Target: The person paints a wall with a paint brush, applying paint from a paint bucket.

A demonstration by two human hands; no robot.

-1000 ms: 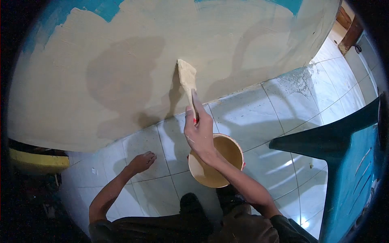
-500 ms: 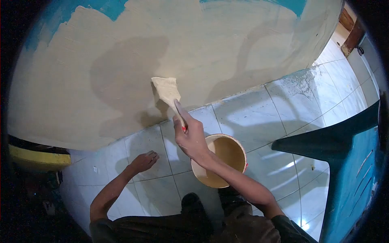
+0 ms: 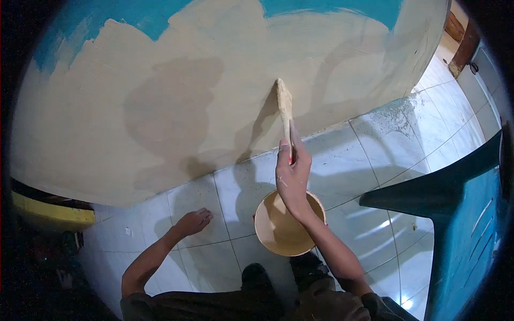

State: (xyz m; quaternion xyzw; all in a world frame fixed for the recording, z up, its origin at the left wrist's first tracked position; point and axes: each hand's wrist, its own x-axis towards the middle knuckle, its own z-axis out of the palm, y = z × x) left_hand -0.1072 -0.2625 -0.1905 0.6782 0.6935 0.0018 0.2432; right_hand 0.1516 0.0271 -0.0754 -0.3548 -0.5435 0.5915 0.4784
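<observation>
My right hand (image 3: pixel 293 174) is closed round the handle of a paintbrush (image 3: pixel 285 99), its bristles coated in cream paint. The brush points up at the wall (image 3: pixel 176 101), turned edge-on to me, its tip at the cream-painted surface. Below that hand a round bucket (image 3: pixel 274 227) stands on the tiles, smeared with cream paint inside; my forearm hides part of its right side. My left hand (image 3: pixel 194 222) hangs over the floor to the left, its fingers loosely curled together, with nothing seen in them.
Blue paint (image 3: pixel 332 9) shows along the top of the wall above the cream. To the right stands a dark green plastic chair (image 3: pixel 455 214). A yellow object (image 3: pixel 51 208) lies at the left by the wall's base. White tiles (image 3: pixel 342 155) cover the floor.
My right hand has carried the brush to the right along the wall, and the brush has turned from flat to edge-on. My left hand has barely shifted.
</observation>
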